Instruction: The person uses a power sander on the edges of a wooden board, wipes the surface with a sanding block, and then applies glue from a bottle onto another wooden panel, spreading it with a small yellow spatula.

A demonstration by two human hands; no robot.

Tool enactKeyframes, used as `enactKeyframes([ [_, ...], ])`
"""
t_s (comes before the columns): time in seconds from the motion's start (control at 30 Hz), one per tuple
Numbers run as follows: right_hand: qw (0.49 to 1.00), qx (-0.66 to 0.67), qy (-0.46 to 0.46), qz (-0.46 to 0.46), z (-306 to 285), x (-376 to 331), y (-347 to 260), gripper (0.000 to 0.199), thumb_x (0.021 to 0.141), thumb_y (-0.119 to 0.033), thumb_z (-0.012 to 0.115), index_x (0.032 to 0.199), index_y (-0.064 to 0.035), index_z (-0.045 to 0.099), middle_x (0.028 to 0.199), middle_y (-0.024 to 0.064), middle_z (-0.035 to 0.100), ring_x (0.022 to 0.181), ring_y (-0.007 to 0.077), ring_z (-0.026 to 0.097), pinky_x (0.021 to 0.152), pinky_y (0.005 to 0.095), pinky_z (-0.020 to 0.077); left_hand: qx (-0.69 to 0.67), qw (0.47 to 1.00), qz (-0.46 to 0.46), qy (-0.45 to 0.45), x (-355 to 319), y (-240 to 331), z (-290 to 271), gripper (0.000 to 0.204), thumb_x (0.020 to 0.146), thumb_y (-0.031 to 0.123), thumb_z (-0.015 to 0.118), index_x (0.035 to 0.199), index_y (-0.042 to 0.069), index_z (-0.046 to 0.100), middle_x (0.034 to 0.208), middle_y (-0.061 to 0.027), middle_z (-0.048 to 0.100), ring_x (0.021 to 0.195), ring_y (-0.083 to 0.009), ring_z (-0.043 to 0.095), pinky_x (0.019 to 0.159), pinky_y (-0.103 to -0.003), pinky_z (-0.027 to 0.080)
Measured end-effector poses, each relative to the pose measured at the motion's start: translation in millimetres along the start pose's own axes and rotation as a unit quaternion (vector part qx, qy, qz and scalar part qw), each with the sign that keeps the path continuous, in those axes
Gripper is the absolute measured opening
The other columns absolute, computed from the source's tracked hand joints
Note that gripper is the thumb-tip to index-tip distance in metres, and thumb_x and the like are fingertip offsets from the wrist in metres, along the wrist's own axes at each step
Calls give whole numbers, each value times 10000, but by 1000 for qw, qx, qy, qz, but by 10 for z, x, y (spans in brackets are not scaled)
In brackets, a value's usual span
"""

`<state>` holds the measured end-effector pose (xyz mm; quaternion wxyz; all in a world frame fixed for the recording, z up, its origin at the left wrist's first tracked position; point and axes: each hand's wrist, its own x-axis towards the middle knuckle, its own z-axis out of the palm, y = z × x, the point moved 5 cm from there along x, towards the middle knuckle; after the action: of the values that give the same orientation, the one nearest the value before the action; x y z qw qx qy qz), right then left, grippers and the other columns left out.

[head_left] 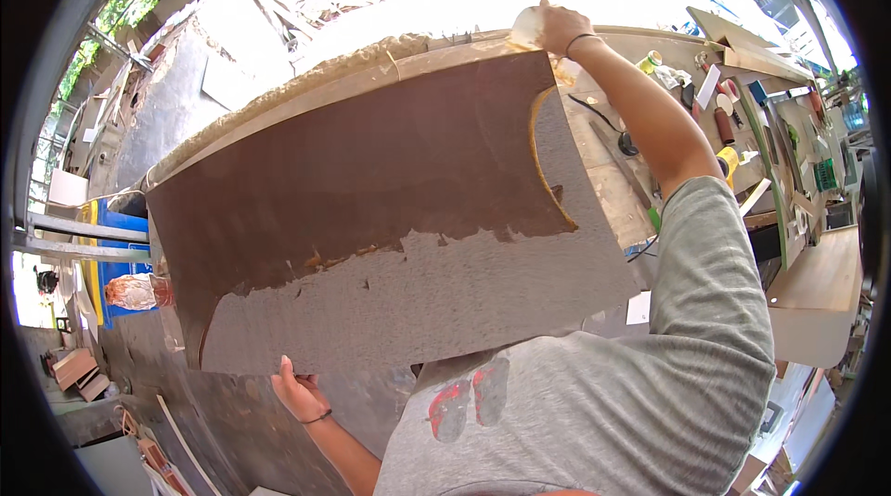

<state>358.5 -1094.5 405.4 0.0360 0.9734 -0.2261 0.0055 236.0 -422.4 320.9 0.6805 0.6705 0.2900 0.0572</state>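
A large panel lies tilted in front of me, its near part bare grey. Dark brown coating covers its far part and ends in a ragged line. At the right, the brown ends in a curved, yellowish-brown rim. My left hand is closed on the near edge, thumb on top and fingers partly hidden beneath. Beyond the far right corner, my outstretched right hand grips a pale, rounded piece. Glare blurs that piece, so its kind is unclear.
Bottles, a yellow tool and other clutter crowd the bench at the right. A blue and yellow object and a reddish wrapped bundle stand by the panel's left end. Wood scraps lie at the lower left.
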Motion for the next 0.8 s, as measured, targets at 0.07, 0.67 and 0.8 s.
enactKeyframes([
  [0.07, 994, 29, 63, 89, -15, -27, 403, 550, 736, -227, 616, 1219, -40, 430, 1020, 185, 624, 992, 317, 601, 849, 399, 478, -19, 1000, 11, -16, 7, 29, 8, 303, 823, 267, 632, 804, 76, 398, 680, -3, 409, 544, -98, 374, 482, -276, 354],
  [0.67, 983, 163, 37, 78, -325, -1663, -17, 543, 699, -371, 710, 1038, 15, 535, 910, 189, 632, 833, 324, 634, 774, 409, 500, -78, 986, -39, -140, 33, -111, 185, 332, 856, 257, 591, 980, -51, 583, 941, -117, 622, 790, -202, 623, 586, -305, 504],
  [0.8, 982, 173, -58, -46, -572, -2018, -1081, 426, 753, -291, 662, 1011, 12, 508, 965, 196, 597, 841, 313, 641, 714, 371, 525, -84, 986, -31, -140, 20, -106, 113, 323, 858, 247, 597, 956, -61, 591, 926, -123, 625, 793, -210, 626, 601, -314, 514],
])
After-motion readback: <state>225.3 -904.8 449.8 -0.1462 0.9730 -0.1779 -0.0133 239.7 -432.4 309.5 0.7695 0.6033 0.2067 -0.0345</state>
